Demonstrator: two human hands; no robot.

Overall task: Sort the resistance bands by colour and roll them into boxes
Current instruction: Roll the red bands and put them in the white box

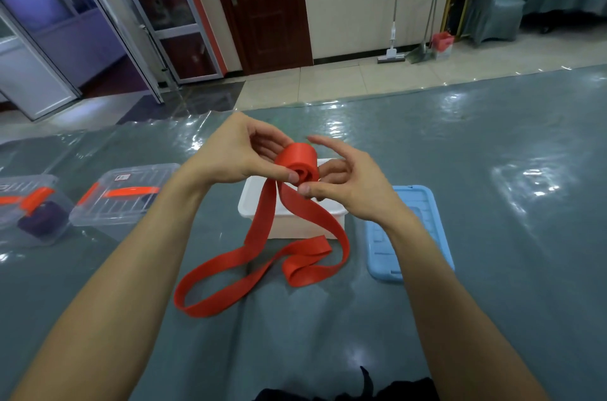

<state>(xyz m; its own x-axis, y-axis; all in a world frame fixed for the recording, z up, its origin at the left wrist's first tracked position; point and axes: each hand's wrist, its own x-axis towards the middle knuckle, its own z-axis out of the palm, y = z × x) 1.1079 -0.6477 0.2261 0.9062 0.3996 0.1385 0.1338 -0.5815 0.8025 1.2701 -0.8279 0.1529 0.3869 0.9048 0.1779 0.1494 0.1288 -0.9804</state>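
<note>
Bare forearms extended forward, left grip (230, 154) and right grip (348, 183) close together, both pinching red band (297, 160)

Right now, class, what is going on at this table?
A person is rolling up a red band: the left hand and right hand pinch the roll above an open white box, while its long tail lies loose on the table. A blue lid lies right of the box. At the left stand two lidded clear boxes; one holds a purple roll.

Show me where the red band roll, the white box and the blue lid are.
red band roll (297, 154), head view, top of the rolled part
white box (292, 226), head view, its front wall
blue lid (425, 203), head view, far right part
</note>
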